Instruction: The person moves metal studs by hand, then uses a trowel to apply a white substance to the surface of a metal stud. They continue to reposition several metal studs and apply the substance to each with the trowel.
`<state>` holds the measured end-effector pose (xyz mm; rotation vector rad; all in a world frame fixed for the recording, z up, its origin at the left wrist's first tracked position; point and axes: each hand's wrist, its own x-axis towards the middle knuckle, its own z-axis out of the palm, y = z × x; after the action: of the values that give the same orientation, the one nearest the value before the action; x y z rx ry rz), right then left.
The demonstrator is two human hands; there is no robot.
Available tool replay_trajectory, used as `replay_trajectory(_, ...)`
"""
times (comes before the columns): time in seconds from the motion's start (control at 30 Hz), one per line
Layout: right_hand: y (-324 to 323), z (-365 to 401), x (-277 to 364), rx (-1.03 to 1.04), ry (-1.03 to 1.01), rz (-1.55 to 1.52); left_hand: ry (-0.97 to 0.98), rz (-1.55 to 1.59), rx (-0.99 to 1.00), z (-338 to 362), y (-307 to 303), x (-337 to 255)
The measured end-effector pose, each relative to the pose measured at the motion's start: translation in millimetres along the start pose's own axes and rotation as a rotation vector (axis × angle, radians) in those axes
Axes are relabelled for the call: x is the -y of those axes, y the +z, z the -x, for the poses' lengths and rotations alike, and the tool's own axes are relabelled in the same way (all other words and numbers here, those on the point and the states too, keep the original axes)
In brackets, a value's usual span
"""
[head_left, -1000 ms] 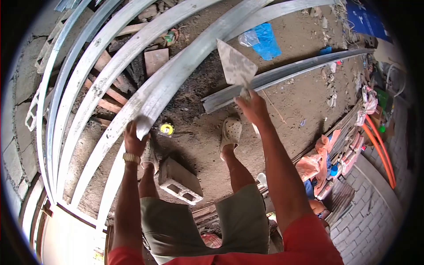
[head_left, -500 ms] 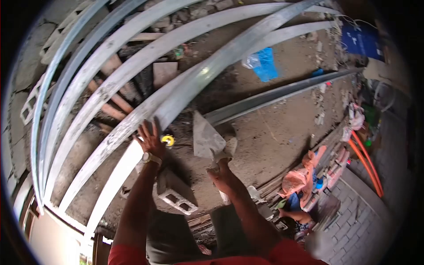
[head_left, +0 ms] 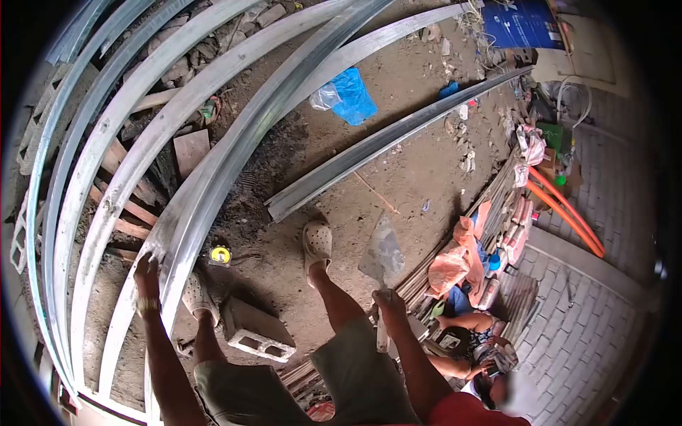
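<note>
"Trowel point(head_left: 384, 250) has swung out past the right clog point(head_left: 317, 240)?"
"Yes, right hand point(head_left: 389, 304) wrapped round its handle point(head_left: 382, 339), near the ground's point(head_left: 426, 170) plank-side edge. Stiff blade, probably light; grip the handle."
"Left hand point(head_left: 147, 282)?"
"On the metal channel point(head_left: 186, 199); can't tell whether gripping."

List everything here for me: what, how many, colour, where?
Trowel: one, grey, in right hand
Metal channels: several, silvery, left to top
Lone channel: one, silvery, centre
Tape measure: one, yellow-black, ground beside left clog
Hollow block: one, grey, between legs
Plastic bag: one, blue, upper centre
Tubes: two, orange, right
Pavers: many, grey, lower right
Other person: one, patterned clothing, lower right
Clogs: two, beige, on feet
Left hand: one, on metal channels
Right hand: one, around trowel handle
</note>
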<state>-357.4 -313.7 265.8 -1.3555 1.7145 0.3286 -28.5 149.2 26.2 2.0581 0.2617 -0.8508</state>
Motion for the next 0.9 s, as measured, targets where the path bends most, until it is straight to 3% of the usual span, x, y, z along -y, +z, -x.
replay_trajectory(0.03, 3, 0, 2, 0.0, 0.039, -0.046, 0.01, -0.173, -0.213, 23, -9, -6)
replay_trajectory(0.07, 3, -3, 0, 0.025, 0.051, -0.076, -0.028, -0.256, -0.259, 38, -17, 11)
replay_trajectory(0.13, 5, 2, 7, 0.042, -0.015, -0.01, -0.121, -0.193, -0.128, 75, -29, 23)
replay_trajectory(0.2, -1, 9, 12, 0.067, -0.068, 0.05, 0.015, -0.246, -0.126, 112, -23, 41)
replay_trajectory(0.27, -14, 20, 22, 0.049, -0.198, 0.203, -0.128, -0.216, -0.033, 141, -27, 45)
replay_trajectory(0.3, -23, 27, 28, 0.037, -0.263, 0.276, 0.023, -0.432, 0.005, 153, -32, 79)
replay_trajectory(0.33, -35, 37, 36, 0.062, -0.147, 0.259, -0.088, -0.295, -0.011, 174, -27, 55)
replay_trajectory(0.37, -47, 42, 34, 0.035, -0.189, 0.26, -0.073, -0.278, 0.082, 187, -31, 69)
replay_trajectory(0.43, -75, 51, 10, -0.021, -0.268, 0.26, 0.463, -0.83, 0.315, 214, -42, 80)
replay_trajectory(0.47, -93, 53, -17, -0.022, -0.133, 0.183, -0.179, -0.158, 0.15, 239, -33, 62)
replay_trajectory(0.5, -107, 54, -34, -0.019, 0.002, 0.102, -0.222, -0.245, 0.169, 252, -36, 40)
replay_trajectory(0.53, -123, 80, -20, -0.063, -0.002, 0.27, -0.264, -0.333, 0.192, 264, -39, 19)
replay_trajectory(0.57, -142, 67, -78, 0.003, 0.123, 0.055, -0.252, -0.245, 0.16, 280, -42, -25)
replay_trajectory(0.6, -158, 75, -112, -0.018, -0.05, 0.187, -0.217, -0.324, 0.173, 286, -47, -29)
replay_trajectory(0.63, -171, 86, -125, -0.072, -0.017, 0.163, -0.181, -0.409, 0.182, 291, -54, -34)
replay_trajectory(0.67, -186, 89, -152, -0.034, 0.17, 0.204, -0.259, -0.423, 0.157, 296, -60, -54)
replay_trajectory(0.7, -193, 72, -223, -0.051, 0.198, 0.177, -0.341, -0.434, 0.124, 305, -62, -85)
replay_trajectory(0.73, -203, 76, -244, 0.009, 0.246, 0.063, -0.282, -0.489, 0.091, 313, -67, -112)
replay_trajectory(0.77, -208, 77, -260, -0.023, 0.277, 0.191, -0.248, -0.566, 0.079, 313, -75, -112)
replay_trajectory(0.83, -211, 58, -330, 0.006, 0.264, 0.218, -0.264, -0.365, -0.014, 314, -88, -101)
replay_trajectory(0.87, -216, 55, -328, 0.013, 0.22, 0.263, -0.296, -0.449, 0.022, 317, -95, -115)
replay_trajectory(0.9, -223, 54, -325, 0.018, 0.176, 0.311, -0.211, -0.565, 0.008, 333, -80, -161)
